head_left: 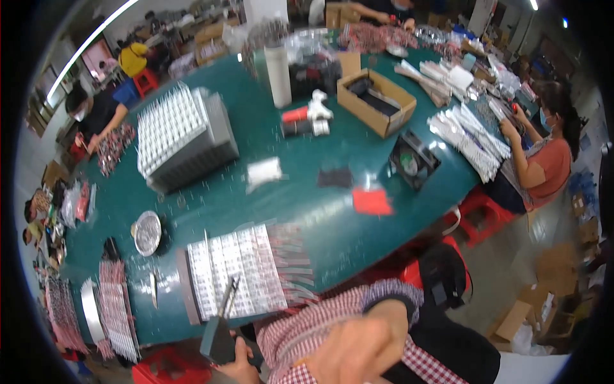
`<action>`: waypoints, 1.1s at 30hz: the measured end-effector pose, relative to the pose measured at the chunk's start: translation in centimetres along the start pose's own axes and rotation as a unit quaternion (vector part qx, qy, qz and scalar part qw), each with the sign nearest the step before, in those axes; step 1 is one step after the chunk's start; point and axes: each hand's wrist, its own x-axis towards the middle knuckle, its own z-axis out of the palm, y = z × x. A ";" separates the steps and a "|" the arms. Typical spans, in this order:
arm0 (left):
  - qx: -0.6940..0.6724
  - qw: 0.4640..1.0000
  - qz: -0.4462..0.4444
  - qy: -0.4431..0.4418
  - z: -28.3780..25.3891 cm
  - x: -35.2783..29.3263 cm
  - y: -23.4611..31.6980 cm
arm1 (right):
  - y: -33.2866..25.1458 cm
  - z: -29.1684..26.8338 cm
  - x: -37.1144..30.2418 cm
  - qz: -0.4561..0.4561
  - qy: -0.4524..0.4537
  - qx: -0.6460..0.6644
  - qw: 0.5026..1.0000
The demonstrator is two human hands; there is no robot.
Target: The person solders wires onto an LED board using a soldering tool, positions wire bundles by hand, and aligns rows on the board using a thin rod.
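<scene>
At the near table edge, my left hand point(242, 366) is closed around a dark handheld tool point(219, 340). Two thin metal prongs at its tip point up over a white sheet-like array of small parts point(240, 269). Reddish wires point(293, 262) fan out from the right side of that array, and a dark bar point(188, 286) lies along its left side. My right hand point(358, 349) is low in front of my body, close to the camera, with a checked sleeve about it. Motion blurs it, and its fingers are mostly hidden.
A metal bowl point(148, 233) and bundles of wired strips point(118, 301) lie to the left. Farther back stand a tall stack of grey trays point(192, 163), a cardboard box point(377, 105) and a black fan-like box point(414, 160). Co-workers sit at both sides; a red stool point(169, 368) stands below.
</scene>
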 end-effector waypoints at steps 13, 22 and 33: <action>0.003 0.998 0.052 0.027 3.9 0.0 1.5 | -3.0 -0.6 0.0 0.089 -0.098 -0.022 0.991; 0.041 0.999 -0.011 0.017 3.8 0.4 1.7 | -5.0 -0.7 3.6 0.064 0.063 -0.371 0.924; -0.024 0.998 0.014 0.062 3.2 0.7 -0.1 | -9.4 -12.5 -9.7 0.294 0.190 -0.800 0.488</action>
